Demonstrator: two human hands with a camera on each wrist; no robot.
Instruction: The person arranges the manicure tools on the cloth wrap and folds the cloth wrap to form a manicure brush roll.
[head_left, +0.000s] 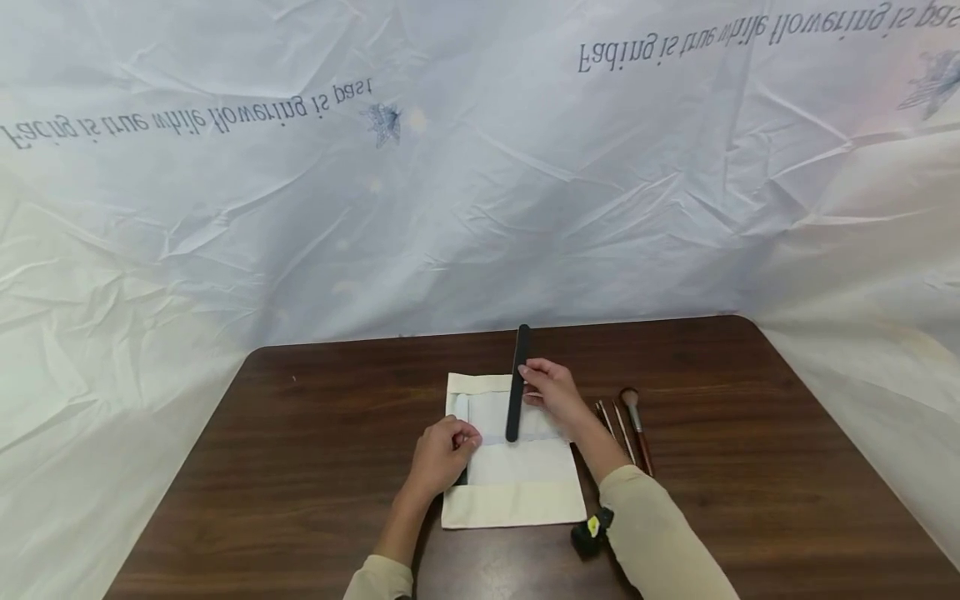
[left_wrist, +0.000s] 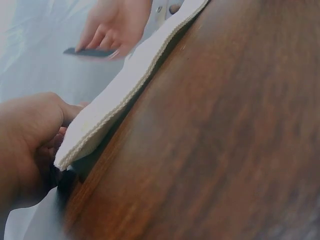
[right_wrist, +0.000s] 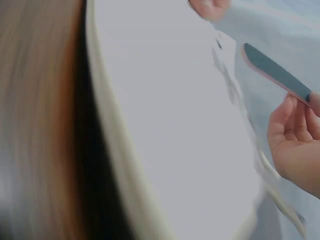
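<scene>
My right hand (head_left: 557, 393) pinches a long black nail file (head_left: 516, 392) with rounded ends. The file stands slanted above a cream cloth pouch (head_left: 513, 507) that lies unfolded on the table. In the right wrist view, the file (right_wrist: 277, 72) shows a dark face and a pinkish edge. My left hand (head_left: 444, 454) is at the pouch's left side, thumb and forefinger together, pinching the cloth near the pocket edge. Beside those fingers a slim white item (head_left: 462, 407) lies along the left side. From the left wrist, the cloth edge (left_wrist: 115, 107) partly covers the left fingertips.
Right of the pouch lie a brush (head_left: 636, 421) with a reddish-brown handle and several thin sticks (head_left: 624, 432). A black device (head_left: 588, 537) with a yellow mark is by the right sleeve. The brown wooden table (head_left: 322, 433) meets a white curtain (head_left: 480, 208) behind.
</scene>
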